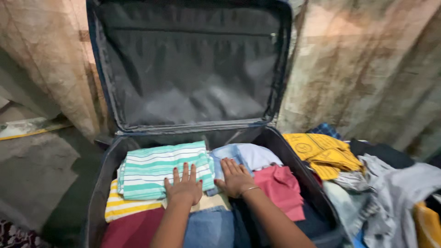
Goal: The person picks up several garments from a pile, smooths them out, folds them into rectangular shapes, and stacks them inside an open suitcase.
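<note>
Denim [209,227] nearest; left hand [184,187], right hand [235,179] flat, fingers spread, on folded clothes; suitcase [103,179].

Dim, soft indoor light, sheen on the raised lining, blurred edges.

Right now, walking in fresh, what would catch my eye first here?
Most likely the open suitcase in the middle, its dark lid propped against the wall. Inside, the left hand lies flat on a green-and-white striped folded cloth, and the right hand rests on a pale blue cloth. To the right, a loose pile of clothes is topped by a bright yellow garment.
</note>
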